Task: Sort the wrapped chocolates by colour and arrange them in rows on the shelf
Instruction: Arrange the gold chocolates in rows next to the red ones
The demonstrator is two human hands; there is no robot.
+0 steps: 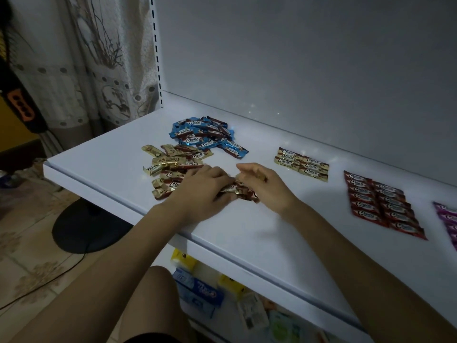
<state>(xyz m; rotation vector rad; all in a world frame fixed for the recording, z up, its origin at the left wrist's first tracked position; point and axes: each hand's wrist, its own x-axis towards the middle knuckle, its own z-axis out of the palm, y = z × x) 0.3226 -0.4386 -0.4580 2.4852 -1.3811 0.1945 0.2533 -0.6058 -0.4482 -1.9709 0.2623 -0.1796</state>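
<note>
Left hand [202,188] and right hand [264,185] round gold "Choco" chocolates [238,191] on shelf [247,231].

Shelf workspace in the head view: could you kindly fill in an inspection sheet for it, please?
Surface: white shelf, flat and dimly lit.
Job's things: blue pile and loose gold pile lie unsorted at the left; gold rows, red rows and purple rows are arranged to the right, the purple cut off by the frame edge.
Clutter: nothing seen.
Grippers: left hand and right hand grip a gold bundle between them.
Cables: black cable runs across the floor to a round black base.
Surroundings: patterned curtain at the left; packets on the lower shelf.
</note>
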